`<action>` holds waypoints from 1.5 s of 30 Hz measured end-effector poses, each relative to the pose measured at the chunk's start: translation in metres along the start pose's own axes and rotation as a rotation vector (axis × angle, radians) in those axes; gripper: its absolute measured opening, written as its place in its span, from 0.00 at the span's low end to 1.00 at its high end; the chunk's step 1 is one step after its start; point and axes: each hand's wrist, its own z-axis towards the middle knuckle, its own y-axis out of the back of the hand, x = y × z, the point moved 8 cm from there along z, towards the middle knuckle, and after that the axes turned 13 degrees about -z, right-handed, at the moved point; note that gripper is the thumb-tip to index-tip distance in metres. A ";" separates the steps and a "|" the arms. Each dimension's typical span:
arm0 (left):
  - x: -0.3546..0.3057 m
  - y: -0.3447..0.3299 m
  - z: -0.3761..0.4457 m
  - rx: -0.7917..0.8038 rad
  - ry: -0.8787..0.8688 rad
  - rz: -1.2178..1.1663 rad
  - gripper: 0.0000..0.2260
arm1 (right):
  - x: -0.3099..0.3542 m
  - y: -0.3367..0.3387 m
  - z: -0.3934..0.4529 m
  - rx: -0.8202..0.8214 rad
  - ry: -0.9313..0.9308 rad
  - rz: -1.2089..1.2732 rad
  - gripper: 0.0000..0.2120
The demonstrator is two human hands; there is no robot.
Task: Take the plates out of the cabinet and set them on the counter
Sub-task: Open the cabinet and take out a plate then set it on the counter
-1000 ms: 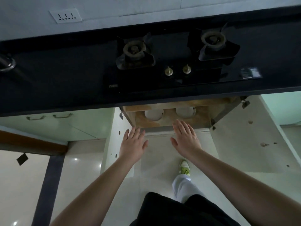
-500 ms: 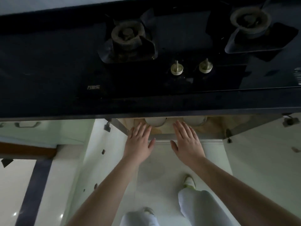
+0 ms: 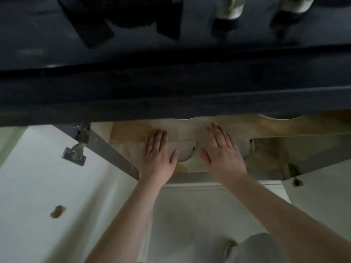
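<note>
We reach both hands into the open cabinet [image 3: 266, 130] under the bench [image 3: 171, 88], left hand [image 3: 157, 158] and right hand [image 3: 222, 156] with fingers straight and empty, palms down over two plates [image 3: 185, 151] to lift them.

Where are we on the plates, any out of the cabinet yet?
Done: the cabinet is open. In hand: left hand and right hand, both flat and empty, reach over two plates on its lower shelf. Left: grip them, lift them onto the counter.
</note>
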 end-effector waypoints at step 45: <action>0.049 0.019 0.121 -0.088 0.403 -1.507 0.26 | -0.053 -0.026 0.114 -0.063 -0.564 1.410 0.07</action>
